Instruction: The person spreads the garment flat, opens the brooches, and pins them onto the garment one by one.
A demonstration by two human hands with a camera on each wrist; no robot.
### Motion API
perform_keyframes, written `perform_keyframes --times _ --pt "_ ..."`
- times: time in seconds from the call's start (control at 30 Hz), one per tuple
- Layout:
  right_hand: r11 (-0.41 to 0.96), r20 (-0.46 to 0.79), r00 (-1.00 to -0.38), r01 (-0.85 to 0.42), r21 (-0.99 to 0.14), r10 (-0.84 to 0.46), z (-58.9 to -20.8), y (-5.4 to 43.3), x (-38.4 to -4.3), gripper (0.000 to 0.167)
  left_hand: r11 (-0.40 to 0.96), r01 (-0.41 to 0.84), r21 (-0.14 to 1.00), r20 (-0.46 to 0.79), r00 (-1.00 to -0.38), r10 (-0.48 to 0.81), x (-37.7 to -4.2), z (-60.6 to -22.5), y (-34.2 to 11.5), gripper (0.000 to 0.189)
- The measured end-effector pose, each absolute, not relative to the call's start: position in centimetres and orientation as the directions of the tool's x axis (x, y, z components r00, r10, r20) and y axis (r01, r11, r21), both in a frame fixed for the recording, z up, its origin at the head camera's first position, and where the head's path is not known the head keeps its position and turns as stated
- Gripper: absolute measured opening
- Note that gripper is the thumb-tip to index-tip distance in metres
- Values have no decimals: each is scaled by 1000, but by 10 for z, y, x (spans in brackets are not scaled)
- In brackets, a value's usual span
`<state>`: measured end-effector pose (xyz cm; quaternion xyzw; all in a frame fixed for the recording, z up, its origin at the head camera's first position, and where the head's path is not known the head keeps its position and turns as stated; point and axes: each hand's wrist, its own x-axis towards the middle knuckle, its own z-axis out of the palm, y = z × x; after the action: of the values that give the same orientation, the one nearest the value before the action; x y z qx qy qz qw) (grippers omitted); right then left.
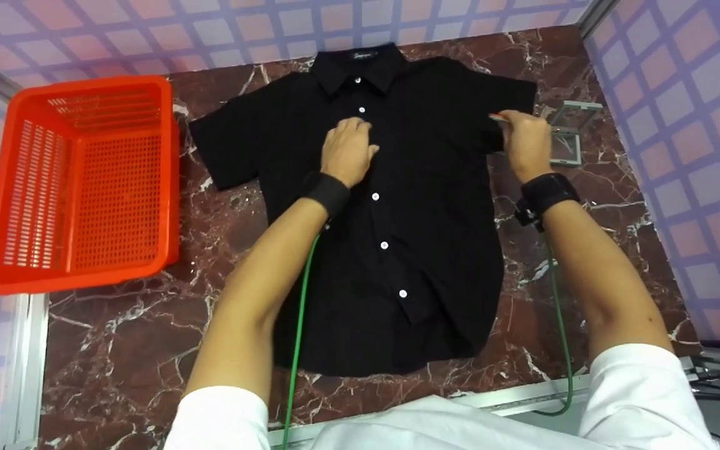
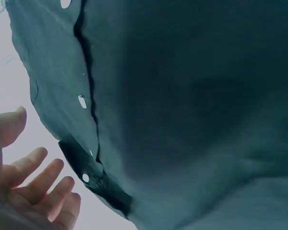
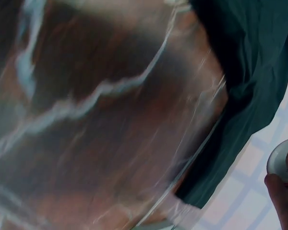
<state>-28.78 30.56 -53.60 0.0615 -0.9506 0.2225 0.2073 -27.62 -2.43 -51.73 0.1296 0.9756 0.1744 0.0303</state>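
Note:
A black short-sleeved button-up shirt [image 1: 435, 187] lies spread face up, collar toward the back, with white buttons [image 1: 375, 196] down its front. My left hand [image 1: 349, 150] is over the chest beside the button placket. In the left wrist view its fingers [image 2: 43, 179] are loosely bent with nothing between them; whether they touch the cloth I cannot tell. My right hand [image 1: 527, 140], over the sleeve [image 1: 510, 94] on the right, pinches a small round, pale disc-like object [image 3: 276, 160]. A bit of orange shows on it in the head view; its kind is unclear.
An orange plastic basket [image 1: 169, 187] stands on the left of the marbled table [image 1: 129, 350]. A small grey hinged case [image 1: 575, 159] lies unfolded beyond my right hand. Checked panels [image 1: 679, 156] wall the table. Green cables [image 1: 300, 312] trail from both wristbands.

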Motion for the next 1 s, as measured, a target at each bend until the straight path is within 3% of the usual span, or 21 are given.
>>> perform_keyframes --times 0.23,0.63,1.0 --pt "896 364 -931 -182 -404 -25 -537 289 -289 18 893 269 360 1 -958 288 -303 -529 10 42" --pt "881 331 -942 -209 -425 -64 -545 264 -289 21 923 208 323 -37 -972 232 -318 -559 35 40" --pt "876 286 -956 -187 -444 -59 -536 248 -295 20 952 161 259 -51 -982 180 -338 -555 54 24"
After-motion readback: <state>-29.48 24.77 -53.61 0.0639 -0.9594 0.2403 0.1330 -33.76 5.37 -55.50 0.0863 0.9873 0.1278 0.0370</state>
